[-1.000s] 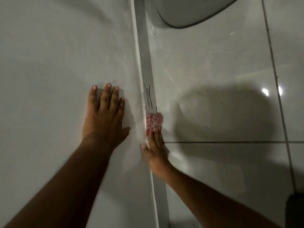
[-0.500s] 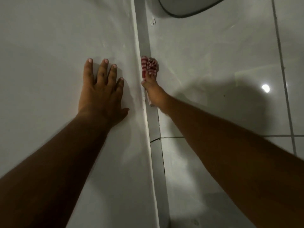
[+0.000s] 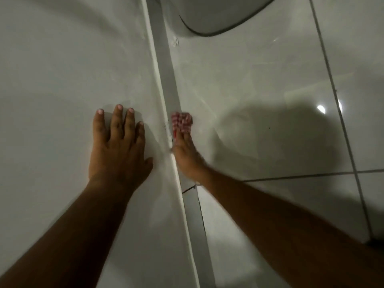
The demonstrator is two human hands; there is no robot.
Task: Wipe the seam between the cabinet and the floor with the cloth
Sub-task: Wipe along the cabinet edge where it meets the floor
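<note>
Mid-wipe, the right hand (image 3: 187, 154) presses the bunched cloth (image 3: 181, 122) into the seam (image 3: 166, 86), left hand (image 3: 118, 146) flat and spread on the cabinet (image 3: 62, 80); the seam's far stretch likely remains

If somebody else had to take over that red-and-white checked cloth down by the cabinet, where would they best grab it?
Probably by the bunched free end of the red-and-white checked cloth, which sticks out beyond the right hand. Come from the tiled floor side: the white cabinet blocks the other side, and the near part is pinned under that hand's fingers. The left hand lies flat on the cabinet, out of the way.
</note>
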